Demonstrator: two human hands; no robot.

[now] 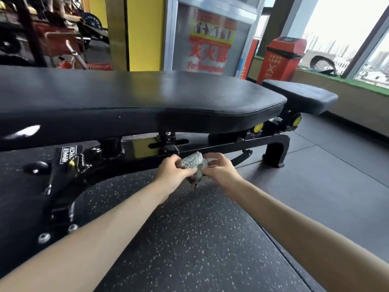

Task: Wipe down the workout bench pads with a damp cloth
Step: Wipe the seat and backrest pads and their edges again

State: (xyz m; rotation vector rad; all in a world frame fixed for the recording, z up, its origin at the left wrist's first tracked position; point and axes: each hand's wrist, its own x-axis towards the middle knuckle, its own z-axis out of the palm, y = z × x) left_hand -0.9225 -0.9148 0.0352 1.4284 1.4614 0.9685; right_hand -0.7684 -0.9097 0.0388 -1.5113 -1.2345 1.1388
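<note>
Your left hand [171, 172] and right hand [221, 170] both pinch the bunched, speckled grey cloth [192, 163] over the flecked rubber floor [189, 228], below the bench. Frame label [67, 154]: "HAMMER". Long pad [136, 95] and seat pad [299, 95]: smooth, black. Cabinet sign [207, 64]: "Fire…", blurred. Red bin [282, 60], black liner.

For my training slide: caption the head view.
Left hand and right hand grip a bunched cloth beside the black bench pad.
</note>
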